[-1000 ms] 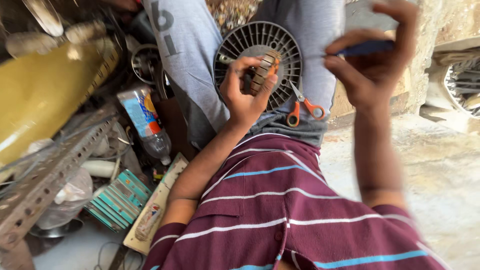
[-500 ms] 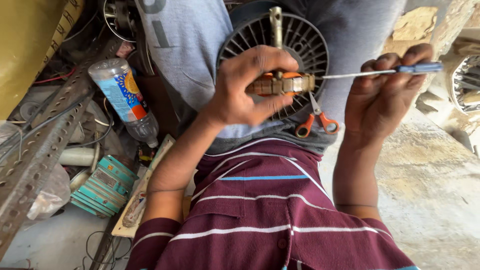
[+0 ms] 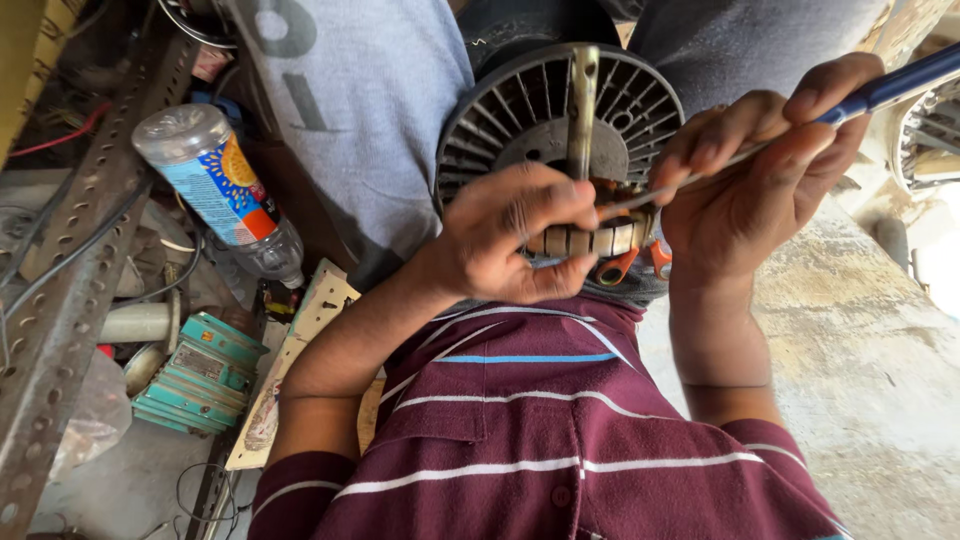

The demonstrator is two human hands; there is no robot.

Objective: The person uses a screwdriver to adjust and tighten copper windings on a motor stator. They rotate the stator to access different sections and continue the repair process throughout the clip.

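Note:
My left hand (image 3: 515,238) grips a small motor rotor (image 3: 590,240), a ribbed metal cylinder with a steel shaft (image 3: 581,105) that sticks up past my fingers. My right hand (image 3: 745,185) holds a screwdriver with a blue handle (image 3: 890,88); its thin metal shank (image 3: 690,175) runs left and its tip meets the rotor's copper-coloured end by my left thumb. Behind both hands stands a round dark fan grille (image 3: 500,115), resting on my lap. Orange-handled scissors (image 3: 625,263) show just below the rotor.
A plastic bottle (image 3: 215,185) with a bright label lies at the left beside a perforated metal angle bar (image 3: 70,290). A teal finned motor part (image 3: 195,375) and a flat beige board (image 3: 290,370) lie below it. Rough concrete floor (image 3: 870,370) is at the right.
The view has closed in on my hands. The rotor has turned so its shaft points up, and my right hand has brought the screwdriver tip down onto the rotor.

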